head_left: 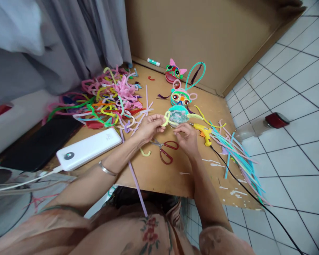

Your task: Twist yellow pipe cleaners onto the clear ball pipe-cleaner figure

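Yellow fuzzy loop (166, 119) sits pinched in my left fingers (160, 122), long axis slanting away, just left of the teal-topped clear piece (178, 117); my right fingers (181, 130) curl nearby, grip unclear.

Looks like a home craft corner: grey curtain (95, 39) at far left, tiled floor (289, 156) at right, glue gun (206, 134) and heaped pipe cleaners (127, 90) on the tabletop (172, 180).

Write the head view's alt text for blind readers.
A person's left hand pinches a looped pale yellow pipe cleaner beside a round translucent, turquoise-topped piece, right hand close by. On the brown tabletop: red-handled scissors, a yellow glue gun, two colourful animal faces, a multicoloured pipe-cleaner heap.
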A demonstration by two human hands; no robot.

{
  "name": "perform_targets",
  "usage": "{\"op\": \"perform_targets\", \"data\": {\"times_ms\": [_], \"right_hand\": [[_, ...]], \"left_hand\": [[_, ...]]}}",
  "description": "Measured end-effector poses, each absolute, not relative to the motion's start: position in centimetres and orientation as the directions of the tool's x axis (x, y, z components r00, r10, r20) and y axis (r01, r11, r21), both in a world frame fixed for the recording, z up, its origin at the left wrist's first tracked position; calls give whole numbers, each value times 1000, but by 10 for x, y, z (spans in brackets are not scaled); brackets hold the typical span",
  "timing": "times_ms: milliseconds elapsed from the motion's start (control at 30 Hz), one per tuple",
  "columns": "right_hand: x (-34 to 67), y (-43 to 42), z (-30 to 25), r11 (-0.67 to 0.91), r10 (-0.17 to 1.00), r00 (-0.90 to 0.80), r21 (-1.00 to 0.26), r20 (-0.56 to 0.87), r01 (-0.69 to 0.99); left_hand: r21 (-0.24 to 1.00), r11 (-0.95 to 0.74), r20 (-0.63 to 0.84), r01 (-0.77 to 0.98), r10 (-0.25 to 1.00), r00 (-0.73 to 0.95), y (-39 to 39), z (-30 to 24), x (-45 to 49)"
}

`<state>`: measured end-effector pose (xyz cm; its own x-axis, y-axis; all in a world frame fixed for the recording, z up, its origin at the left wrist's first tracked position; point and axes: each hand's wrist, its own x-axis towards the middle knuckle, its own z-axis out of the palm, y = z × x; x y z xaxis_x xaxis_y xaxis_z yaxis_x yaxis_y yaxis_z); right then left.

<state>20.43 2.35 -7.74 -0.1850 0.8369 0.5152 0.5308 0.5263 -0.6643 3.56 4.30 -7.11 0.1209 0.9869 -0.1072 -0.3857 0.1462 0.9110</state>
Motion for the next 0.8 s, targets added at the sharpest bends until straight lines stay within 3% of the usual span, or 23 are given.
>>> {"op": "perform_targets", "data": {"times_ms": [133,300,367,433,533,667,800], "right_hand": [[202,17,-74,521,777,-51,-595,628,612],[200,0,-63,583,494,141,-448,858,678],[198,-1,-62,549,502,68,-379,862,745],[195,1,-65,533,617,-59,-362,785,765],[192,8,-71,499,778,-100,-514,620,698],[191,14,-76,365,890,110,-837,442,409],[191,17,-77,321,930,101,-916,353,242]], "left_hand": [[950,81,-43,-300,991,130,40,-72,37],[987,-2,23,-159,992,127,37,-76,41],[992,-22,38,-125,991,127,37,-77,41],[993,-31,48,-116,988,144,37,-77,40],[987,-12,40,-160,984,174,37,-78,40],[975,18,28,-219,979,204,37,-80,41],[970,35,25,-239,970,241,34,-79,42]]}}
